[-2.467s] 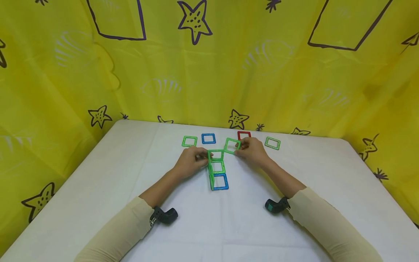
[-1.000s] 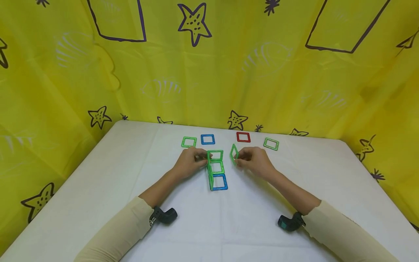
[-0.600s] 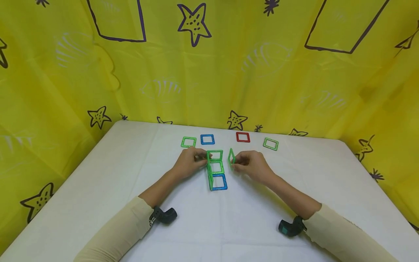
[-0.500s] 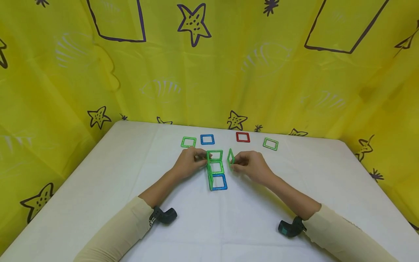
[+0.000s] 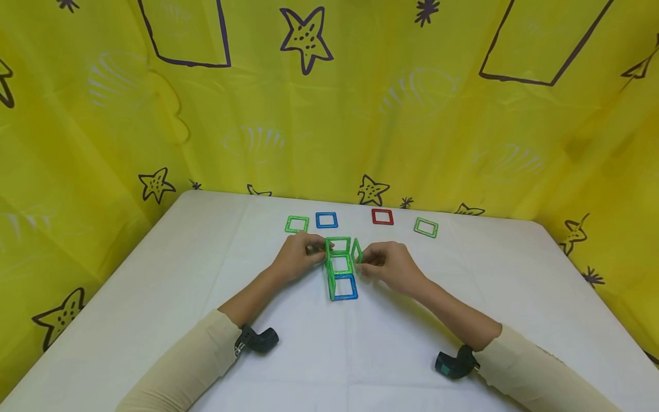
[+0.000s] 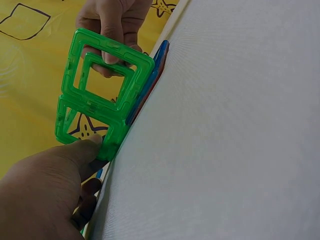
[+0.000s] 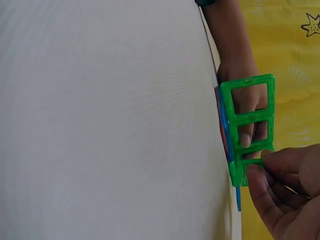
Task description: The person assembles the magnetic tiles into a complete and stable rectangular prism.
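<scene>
A green magnetic-tile build (image 5: 338, 246) stands mid-table, with upright square frames along its left and back. At its front a blue square tile (image 5: 345, 287) lies flat; the left wrist view shows a red edge along the blue base (image 6: 148, 90). My left hand (image 5: 296, 256) holds the build's back left corner, thumb (image 6: 90, 145) on a green frame and fingertips curling round behind. Between thumb and fingertips, my right hand (image 5: 391, 264) pinches a loose green square tile (image 5: 357, 252), upright and nearly edge-on, right at the build's right side.
Behind the build, loose square tiles lie flat in a row: a green one (image 5: 297, 224), a blue one (image 5: 326, 220), a red one (image 5: 382, 216) and another green one (image 5: 425, 227). A yellow patterned curtain (image 5: 329, 126) hangs behind the white table (image 5: 288, 366).
My right hand has brought its green tile from the back right, turned it edge-on, and moved it left and nearer, up to the build's right side. My left hand has stayed in place.
</scene>
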A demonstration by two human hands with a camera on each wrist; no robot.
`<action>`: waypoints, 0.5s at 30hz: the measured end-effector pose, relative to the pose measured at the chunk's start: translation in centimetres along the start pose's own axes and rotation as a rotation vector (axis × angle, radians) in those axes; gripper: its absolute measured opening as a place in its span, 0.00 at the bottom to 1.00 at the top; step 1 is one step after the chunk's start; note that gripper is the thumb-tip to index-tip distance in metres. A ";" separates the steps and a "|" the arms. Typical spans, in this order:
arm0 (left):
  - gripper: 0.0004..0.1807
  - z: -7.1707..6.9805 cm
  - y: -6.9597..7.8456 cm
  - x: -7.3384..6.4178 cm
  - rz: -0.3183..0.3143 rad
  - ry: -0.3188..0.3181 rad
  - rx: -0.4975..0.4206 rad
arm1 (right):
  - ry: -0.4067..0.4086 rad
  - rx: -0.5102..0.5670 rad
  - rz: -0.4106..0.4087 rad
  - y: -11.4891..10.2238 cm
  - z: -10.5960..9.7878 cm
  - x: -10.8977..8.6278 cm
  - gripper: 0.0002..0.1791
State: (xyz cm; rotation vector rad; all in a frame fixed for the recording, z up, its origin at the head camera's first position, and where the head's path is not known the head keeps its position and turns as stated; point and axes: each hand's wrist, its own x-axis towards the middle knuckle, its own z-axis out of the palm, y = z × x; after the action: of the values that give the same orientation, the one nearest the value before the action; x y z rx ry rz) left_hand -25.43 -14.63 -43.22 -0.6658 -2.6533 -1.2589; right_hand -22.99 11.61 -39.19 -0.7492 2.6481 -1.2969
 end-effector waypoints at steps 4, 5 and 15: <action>0.11 0.0 0.0 0.0 0.000 0.000 0.002 | -0.007 -0.009 -0.010 -0.1 0.2 0.1 0.03; 0.10 0.0 0.0 0.0 0.000 -0.001 0.004 | -0.007 -0.011 -0.013 -0.1 0.2 0.1 0.03; 0.11 0.0 0.0 0.1 -0.004 -0.016 0.001 | -0.007 -0.021 -0.017 -0.4 0.6 0.2 0.03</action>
State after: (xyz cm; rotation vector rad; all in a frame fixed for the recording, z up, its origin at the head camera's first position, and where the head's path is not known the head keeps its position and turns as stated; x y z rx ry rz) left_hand -25.50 -14.59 -43.15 -0.6738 -2.6697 -1.2579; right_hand -22.80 10.91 -39.19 -0.7798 2.6595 -1.2704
